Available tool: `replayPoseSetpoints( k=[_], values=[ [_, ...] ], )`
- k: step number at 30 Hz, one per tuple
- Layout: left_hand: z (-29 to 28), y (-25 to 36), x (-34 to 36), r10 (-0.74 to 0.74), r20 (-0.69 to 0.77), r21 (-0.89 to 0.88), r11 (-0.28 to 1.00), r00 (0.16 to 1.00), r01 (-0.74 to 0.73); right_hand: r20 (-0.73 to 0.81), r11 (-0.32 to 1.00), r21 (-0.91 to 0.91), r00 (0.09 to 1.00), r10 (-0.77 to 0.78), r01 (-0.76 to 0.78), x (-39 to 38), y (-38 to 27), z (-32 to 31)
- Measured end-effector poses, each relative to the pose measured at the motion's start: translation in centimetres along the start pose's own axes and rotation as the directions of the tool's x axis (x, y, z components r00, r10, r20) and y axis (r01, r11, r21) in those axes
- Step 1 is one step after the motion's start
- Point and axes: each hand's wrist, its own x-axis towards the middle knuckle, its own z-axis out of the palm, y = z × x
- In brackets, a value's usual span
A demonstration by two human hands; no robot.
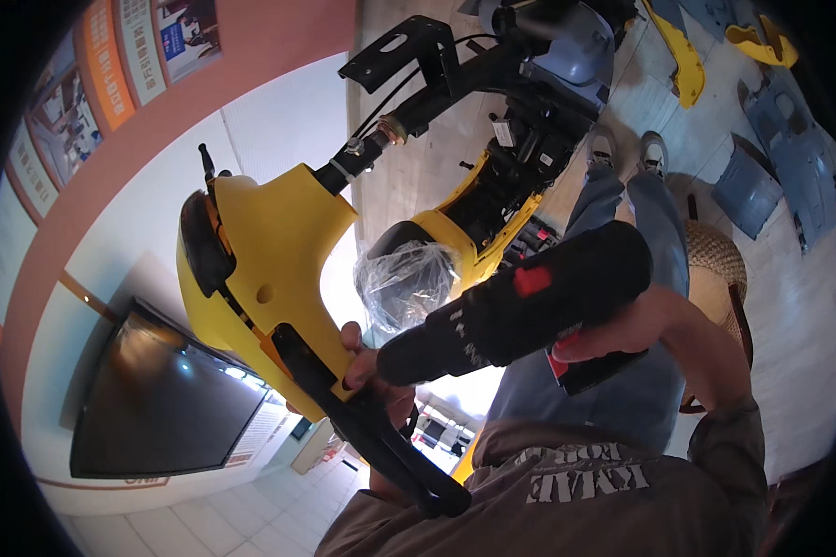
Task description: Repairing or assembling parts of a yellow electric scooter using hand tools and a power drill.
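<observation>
My right hand [622, 325] is wrapped round the handle of a black cordless drill [529, 302] with red parts. The drill's nose points left, toward the lower end of a yellow scooter handlebar cover [283, 232]. My left hand [385, 385] grips this cover's edge beside the drill's nose, fingers curled and partly hidden. The cover carries a dark lamp panel [206, 246] and a black handlebar end [404, 464]. Whether the drill's tip touches a screw cannot be seen.
A partly stripped scooter frame [529, 130] stands ahead, near a wheel wrapped in clear plastic [407, 278]. Blue-grey body panels [794, 139] and yellow panels [683, 70] lie on the floor at the right. A woven stool [715, 255] is beside my legs; a dark screen [163, 399] hangs at left.
</observation>
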Motion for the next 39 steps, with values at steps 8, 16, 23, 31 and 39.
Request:
replayPoseSetpoints(
  k=[8,16,23,31,39],
  values=[
    [-1.6,0.5,-0.9,0.092,0.025,0.101,0.99,0.995,-0.094,-0.015,0.901,-0.048,0.902,-0.432,0.431,0.4,-0.5,0.8],
    [-2.6,1.2,-0.3,0.043,0.013,0.082,0.996,0.999,-0.044,0.032,0.925,-0.211,0.949,-0.315,0.315,-0.2,-2.0,1.2],
    [-2.9,1.6,-0.5,0.021,0.009,0.063,0.998,1.0,-0.021,0.07,0.871,-0.392,0.954,-0.291,0.295,-0.4,-3.1,1.7],
    [-2.7,1.7,-0.7,-0.01,0.014,0.033,0.999,1.0,0.009,-0.007,0.944,-0.211,0.965,-0.262,0.255,0.0,0.5,1.0],
    [-2.5,2.4,-1.2,0.001,-0.016,0.039,0.999,1.0,0.0,-0.038,0.91,-0.085,0.911,-0.41,0.406,1.4,0.1,1.0]
  ],
)
